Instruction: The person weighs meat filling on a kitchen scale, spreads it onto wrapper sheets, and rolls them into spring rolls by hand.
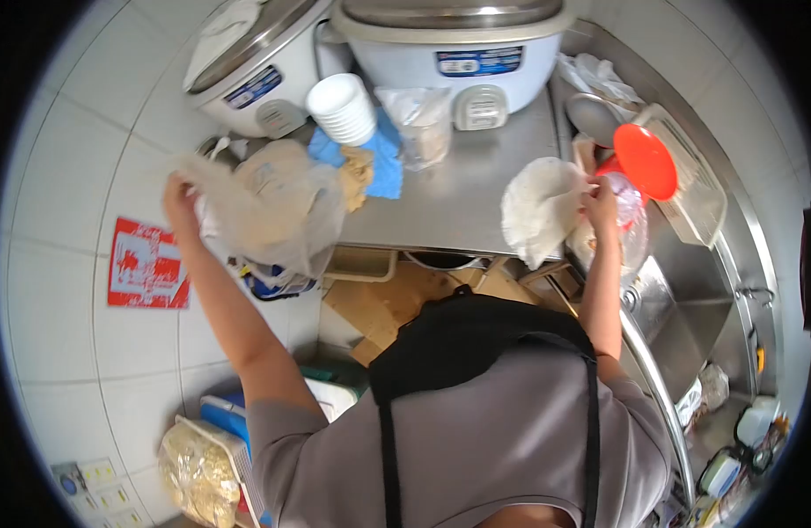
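Observation:
At the left, my left hand [183, 204] is closed on the edge of a translucent plastic bag [282, 198], which hangs spread out over the table's left corner. My right hand [601, 204] pinches the right edge of a thin, white, crumpled sheet [542, 209]; whether it is cloth or paper I cannot tell. The sheet hangs over the right side of the steel table [484, 194]. Just right of that hand are a red round plastic piece [645, 162] and a pinkish clear bag [632, 231].
Two large rice cookers [502, 70] stand at the back. Before them are stacked white tubs [342, 107], a blue cloth [384, 158], a tan cloth [356, 176] and a clear bag [425, 132]. A steel sink [687, 290] and clear plastic container [700, 198] are at right.

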`<action>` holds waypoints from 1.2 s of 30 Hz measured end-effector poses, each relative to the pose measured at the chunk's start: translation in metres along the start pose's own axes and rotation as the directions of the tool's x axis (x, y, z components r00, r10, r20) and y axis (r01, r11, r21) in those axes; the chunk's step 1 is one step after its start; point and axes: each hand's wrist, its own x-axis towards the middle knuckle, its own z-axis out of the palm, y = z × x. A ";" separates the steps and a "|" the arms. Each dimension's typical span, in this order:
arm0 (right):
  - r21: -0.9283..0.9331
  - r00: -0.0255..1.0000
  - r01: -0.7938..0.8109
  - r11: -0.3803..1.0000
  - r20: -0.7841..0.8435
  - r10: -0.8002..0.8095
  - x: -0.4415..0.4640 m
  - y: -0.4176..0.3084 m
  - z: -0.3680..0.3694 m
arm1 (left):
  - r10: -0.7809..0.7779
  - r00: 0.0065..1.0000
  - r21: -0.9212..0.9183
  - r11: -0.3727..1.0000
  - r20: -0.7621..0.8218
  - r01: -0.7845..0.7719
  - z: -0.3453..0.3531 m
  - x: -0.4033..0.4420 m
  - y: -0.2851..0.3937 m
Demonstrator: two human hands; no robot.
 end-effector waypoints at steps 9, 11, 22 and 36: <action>-0.690 0.900 0.425 0.585 0.253 -0.356 -0.019 -0.023 0.015 | -0.358 0.893 0.603 0.787 0.272 0.131 0.101 -0.037 -0.075; -0.697 0.894 0.448 0.560 0.333 -0.300 -0.015 -0.023 0.014 | -0.221 0.963 0.558 0.824 0.151 0.102 0.091 -0.035 -0.114; -0.550 0.872 0.444 0.707 0.084 -0.482 0.041 0.012 0.030 | 0.105 0.929 0.166 0.971 0.356 -0.174 0.314 -0.201 -0.020; 0.023 0.861 0.465 0.885 0.221 -0.458 -0.033 -0.140 -0.065 | -0.233 0.495 0.211 0.972 0.837 0.101 0.431 -0.223 -0.027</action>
